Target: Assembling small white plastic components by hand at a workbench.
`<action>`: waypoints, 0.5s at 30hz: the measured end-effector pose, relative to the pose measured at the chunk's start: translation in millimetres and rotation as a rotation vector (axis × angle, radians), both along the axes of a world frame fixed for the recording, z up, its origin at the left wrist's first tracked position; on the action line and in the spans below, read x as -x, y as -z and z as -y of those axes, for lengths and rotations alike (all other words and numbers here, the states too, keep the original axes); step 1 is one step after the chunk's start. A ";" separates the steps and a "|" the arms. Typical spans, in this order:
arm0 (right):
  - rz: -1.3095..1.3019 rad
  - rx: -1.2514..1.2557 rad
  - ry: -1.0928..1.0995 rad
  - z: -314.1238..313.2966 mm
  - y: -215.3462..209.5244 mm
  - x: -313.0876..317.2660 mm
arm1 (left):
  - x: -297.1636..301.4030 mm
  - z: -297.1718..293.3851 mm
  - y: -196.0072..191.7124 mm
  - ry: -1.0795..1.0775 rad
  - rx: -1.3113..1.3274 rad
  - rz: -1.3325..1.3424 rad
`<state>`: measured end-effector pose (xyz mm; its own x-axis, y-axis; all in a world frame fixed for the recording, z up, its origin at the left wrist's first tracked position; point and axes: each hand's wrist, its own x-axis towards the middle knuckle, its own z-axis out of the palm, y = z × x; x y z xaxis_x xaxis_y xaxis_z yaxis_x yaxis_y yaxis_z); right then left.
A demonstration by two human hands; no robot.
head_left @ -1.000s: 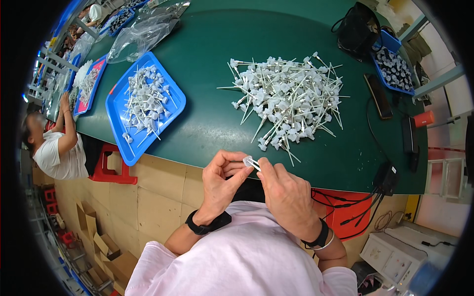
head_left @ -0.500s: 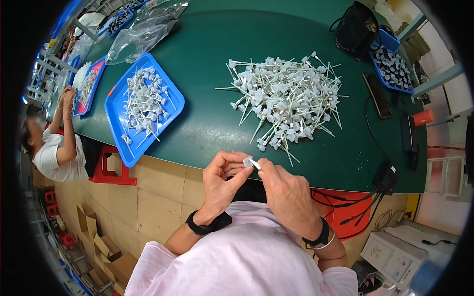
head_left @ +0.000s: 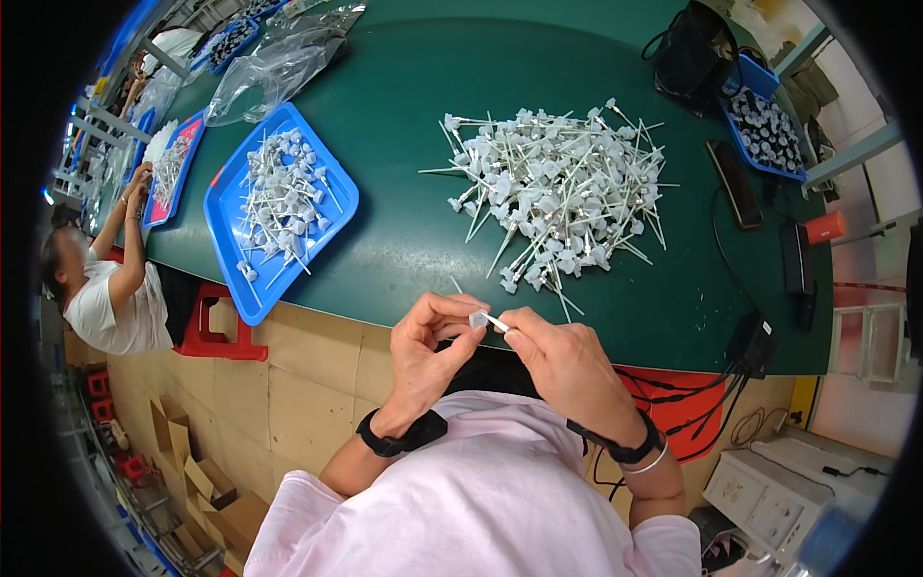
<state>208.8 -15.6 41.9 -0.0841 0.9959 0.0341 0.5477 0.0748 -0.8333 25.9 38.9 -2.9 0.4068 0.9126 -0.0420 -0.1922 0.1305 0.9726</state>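
Over the table's near edge, my left hand pinches a small translucent white plastic cap between thumb and fingers. A thin pale stem sticks out above these fingers; whether it belongs to the cap is hidden. My right hand is closed on a short white stick, whose tip meets the cap. Beyond my hands lies a heap of similar white-capped pieces with thin stems. More such pieces lie in a blue tray to the left.
The green table bears a clear plastic bag, a black bag, a phone and a blue tray of dark-and-white parts. Cables hang at the right edge. A co-worker reaches to a pink-lined tray.
My right hand has drawn slightly right and turned, showing more of the white stick. A pale stem now shows above my left fingers. The co-worker's hands have shifted slightly.
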 end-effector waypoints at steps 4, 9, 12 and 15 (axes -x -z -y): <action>-0.306 0.222 -0.064 -6.9 7.5 -12.1 | 1.1 -3.2 -2.3 0.040 -0.009 0.027; -0.585 0.548 -0.141 -13.0 2.1 -21.0 | 2.4 -4.7 -5.7 0.077 -0.053 0.005; -0.596 0.574 -0.131 -12.2 2.9 -20.8 | 3.1 -4.3 -5.3 0.096 -0.046 0.014; -0.352 0.404 -0.081 -8.0 4.8 -14.1 | 1.5 -4.6 -9.0 0.081 0.047 0.024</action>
<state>222.9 -7.7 37.2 -0.2138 0.9263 -0.3103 0.2355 -0.2594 -0.9366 24.4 43.5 6.1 0.4802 0.8741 -0.0735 -0.2026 0.1921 0.9602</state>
